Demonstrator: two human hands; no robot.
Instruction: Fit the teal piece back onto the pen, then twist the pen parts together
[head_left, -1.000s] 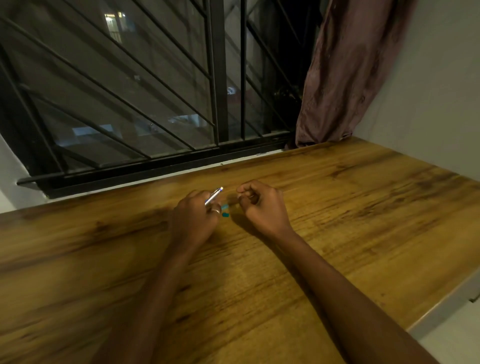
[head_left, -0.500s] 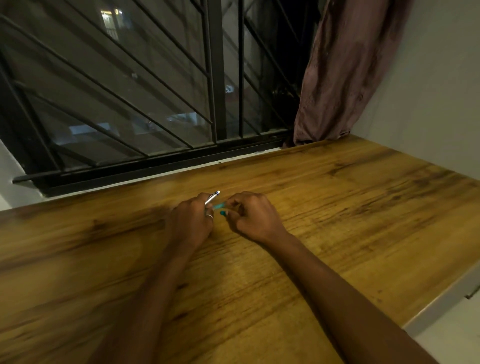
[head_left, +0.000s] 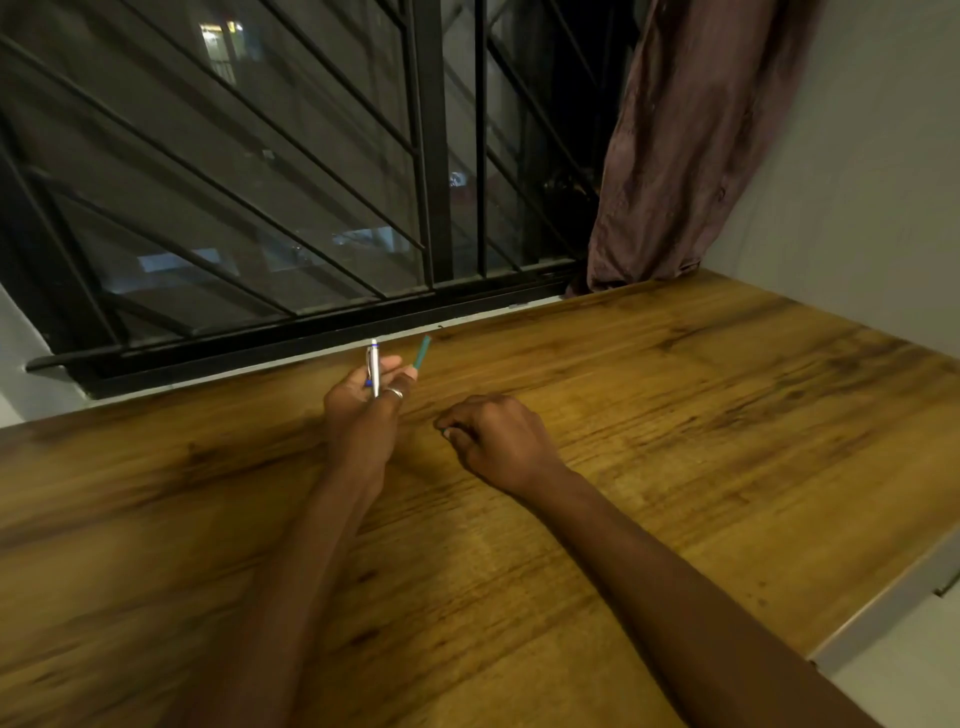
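My left hand is raised over the wooden table, near the window sill. It grips a silver pen that points up, and its fingertips also pinch a thin teal stick that slants up to the right. A ring sits on one finger. My right hand rests on the table just right of the left hand, with its fingers curled under. Something small and pale shows at its fingertips, but I cannot tell what it is.
A barred black window runs along the table's far edge. A brownish curtain hangs at the back right, beside a pale wall. The table's right edge drops off near the lower right.
The left hand has lifted away from the right, with the pen turned upright and the teal stick now in its fingertips. The right hand has drawn back and settled on the table.
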